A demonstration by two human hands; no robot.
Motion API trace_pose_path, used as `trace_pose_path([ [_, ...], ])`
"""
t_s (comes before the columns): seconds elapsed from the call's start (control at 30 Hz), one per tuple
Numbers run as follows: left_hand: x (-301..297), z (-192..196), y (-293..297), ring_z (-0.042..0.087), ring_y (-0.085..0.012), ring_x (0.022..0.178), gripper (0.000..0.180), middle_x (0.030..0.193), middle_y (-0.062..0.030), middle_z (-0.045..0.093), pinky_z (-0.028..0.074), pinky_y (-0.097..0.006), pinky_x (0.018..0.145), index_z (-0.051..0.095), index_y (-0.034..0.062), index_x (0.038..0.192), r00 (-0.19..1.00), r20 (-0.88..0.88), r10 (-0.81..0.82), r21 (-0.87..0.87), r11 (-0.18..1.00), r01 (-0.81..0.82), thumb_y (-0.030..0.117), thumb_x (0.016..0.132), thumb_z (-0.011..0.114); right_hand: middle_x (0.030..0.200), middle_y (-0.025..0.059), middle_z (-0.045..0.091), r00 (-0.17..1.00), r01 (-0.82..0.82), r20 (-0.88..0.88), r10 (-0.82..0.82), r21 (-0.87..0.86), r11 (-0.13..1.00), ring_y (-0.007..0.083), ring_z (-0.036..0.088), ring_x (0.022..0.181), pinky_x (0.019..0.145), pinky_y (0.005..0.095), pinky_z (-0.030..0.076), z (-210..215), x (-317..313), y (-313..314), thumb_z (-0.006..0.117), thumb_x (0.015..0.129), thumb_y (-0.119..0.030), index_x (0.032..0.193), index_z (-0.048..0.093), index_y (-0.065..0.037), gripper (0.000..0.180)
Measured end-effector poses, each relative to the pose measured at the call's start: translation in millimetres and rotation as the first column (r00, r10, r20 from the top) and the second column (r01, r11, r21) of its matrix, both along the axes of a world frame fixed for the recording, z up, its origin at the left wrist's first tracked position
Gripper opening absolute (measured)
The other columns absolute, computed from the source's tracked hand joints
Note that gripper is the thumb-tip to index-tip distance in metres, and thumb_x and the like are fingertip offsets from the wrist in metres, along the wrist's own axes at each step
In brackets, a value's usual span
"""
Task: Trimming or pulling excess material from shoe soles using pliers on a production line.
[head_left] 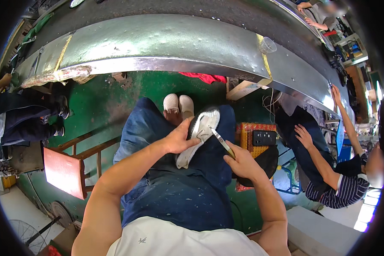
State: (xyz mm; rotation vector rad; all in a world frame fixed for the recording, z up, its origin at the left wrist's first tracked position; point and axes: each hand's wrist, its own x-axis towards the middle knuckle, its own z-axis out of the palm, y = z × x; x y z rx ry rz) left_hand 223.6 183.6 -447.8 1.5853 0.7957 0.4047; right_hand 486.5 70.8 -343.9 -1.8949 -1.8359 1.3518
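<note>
My left hand [180,137] is closed round the side of a shoe upper [204,128], with its thumb lying across it. The upper rests over my thighs with its pale underside facing up. Its far end has a whitish, ragged-looking rim, and a dark side shows near my fingers. In my right hand [242,162] is a slim hand tool [220,140] with a pale metal end and a yellowish handle. The tip of that tool points at the middle of the upper, at or close to its surface; whether it touches, I cannot tell.
A metal-covered bench [158,42] runs across in front of my knees. A wooden stool [65,173] stands at left, and a dark phone [264,138] lies on a red-and-yellow seat at right. A co-worker in a striped sleeve [333,194] sits to my right.
</note>
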Motion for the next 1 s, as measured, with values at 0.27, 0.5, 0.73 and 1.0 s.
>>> trace_pose_path([
  [0.27, -2.4, -28.7, -18.2, 0.034, -0.0249, 0.145, 0.086, 0.152, -0.0168, 0.037, 0.025, -0.039, 0.123, 0.016, -0.0001, 0.156, 0.994, 0.089, 0.064, -0.055, 0.997, -0.059, -0.001, 0.09, 0.07, 0.135, 0.0339, 0.054, 0.94, -0.28, 0.276, 0.199, 0.296, 0.913, 0.0457, 0.053, 0.128, 0.106, 0.0492, 0.047, 1.4, -28.4, 27.1, 0.067, 0.091, -0.011, 0.137, 0.045, 0.016, 0.057],
  [0.5, -13.4, 4.8, -15.5, 0.045, -0.0288, 0.138, 0.071, 0.147, -0.0185, 0.046, 0.033, -0.04, 0.117, 0.026, -0.0033, 0.153, 0.987, 0.047, 0.156, -0.207, 0.968, -0.143, 0.022, 0.097, 0.062, 0.103, 0.0283, 0.068, 0.784, -0.459, 0.341, 0.52, -0.245, 0.854, 0.0452, 0.067, 0.099, 0.09, 0.0521, 0.051, 54.2, -40.5, 93.5, 0.062, 0.097, -0.024, 0.11, 0.056, 0.008, 0.035],
  [0.73, 6.5, -13.5, 11.6, 0.053, -0.0232, 0.128, 0.082, 0.142, -0.0165, 0.057, 0.04, -0.036, 0.11, 0.052, -0.0048, 0.143, 0.798, -0.046, 0.601, -0.713, 0.54, -0.448, 0.065, 0.106, 0.031, 0.098, 0.0282, 0.067, 0.893, -0.334, 0.195, 0.406, -0.317, 0.887, 0.0459, 0.066, 0.096, 0.082, 0.0498, 0.05, 34.7, -72.3, 104.1, 0.061, 0.098, -0.03, 0.103, 0.057, 0.005, 0.035],
  [1.0, 2.8, -22.5, 1.0, 0.05, -0.028, 0.134, 0.087, 0.144, -0.0214, 0.055, 0.037, -0.036, 0.113, 0.048, -0.0103, 0.144, 0.789, -0.134, 0.6, -0.564, 0.608, -0.558, 0.065, 0.105, 0.027, 0.092, 0.0297, 0.069, 0.991, -0.128, 0.033, 0.129, -0.043, 0.991, 0.0486, 0.067, 0.092, 0.081, 0.0523, 0.052, -30.2, -80.3, 53.4, 0.064, 0.097, -0.024, 0.109, 0.057, 0.005, 0.033],
])
